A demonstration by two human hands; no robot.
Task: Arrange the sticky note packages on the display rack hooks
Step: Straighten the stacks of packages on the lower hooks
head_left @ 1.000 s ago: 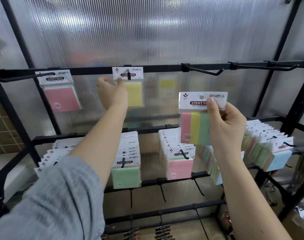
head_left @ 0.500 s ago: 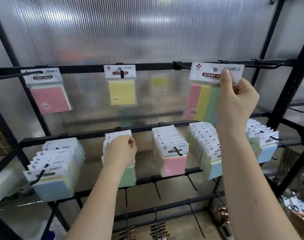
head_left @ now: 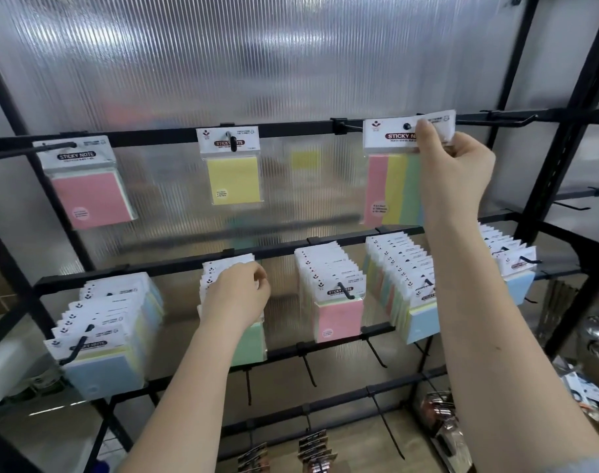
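Note:
My right hand (head_left: 456, 172) pinches the white header of a striped pink, yellow and green sticky note package (head_left: 391, 186), whose hole sits over the tip of a top-rail hook (head_left: 407, 126). My left hand (head_left: 236, 295) grips the front packages of the green stack (head_left: 248, 339) on a middle-rail hook. A pink package (head_left: 86, 192) and a yellow package (head_left: 233, 172) hang alone on the top rail.
The middle rail also carries full stacks: blue-fronted (head_left: 103, 346) at left, pink-fronted (head_left: 339, 302), multicolour (head_left: 407, 291) and another (head_left: 512, 268) at right. A bare hook (head_left: 509, 119) juts out right of my right hand. Black rack posts (head_left: 564, 138) frame the right side.
My right hand moved the striped package left and onto the hook tip. My left hand has stayed at the green stack, having come down from the yellow package a second ago.

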